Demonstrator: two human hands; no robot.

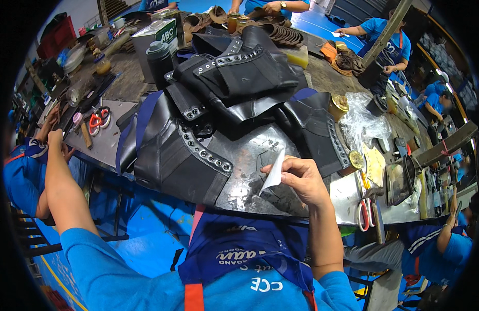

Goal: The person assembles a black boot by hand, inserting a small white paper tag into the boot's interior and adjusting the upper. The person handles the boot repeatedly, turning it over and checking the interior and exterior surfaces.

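My right hand (305, 181) is raised over the near edge of the metal-topped table (250, 179), pinching a small folded white piece (273, 175), paper or thin cloth. My left hand (56, 137) reaches far out to the left, beside a co-worker's arms; its fingers are too small and overlapped to read. Black boot uppers (244, 75) with silver eyelets lie in a heap in front of me. One upper (182, 160) rests at the near left, its eyelet row facing right. Another upper (314, 129) leans at the right of the bare metal patch.
Scissors (99, 120) and a wooden-handled tool (86, 136) lie at left. A black bottle (159, 62) and a square can (156, 39) stand behind the uppers. On the right are a hammer (374, 193), more scissors (364, 213), jars and clear plastic (361, 122). Co-workers surround the table.
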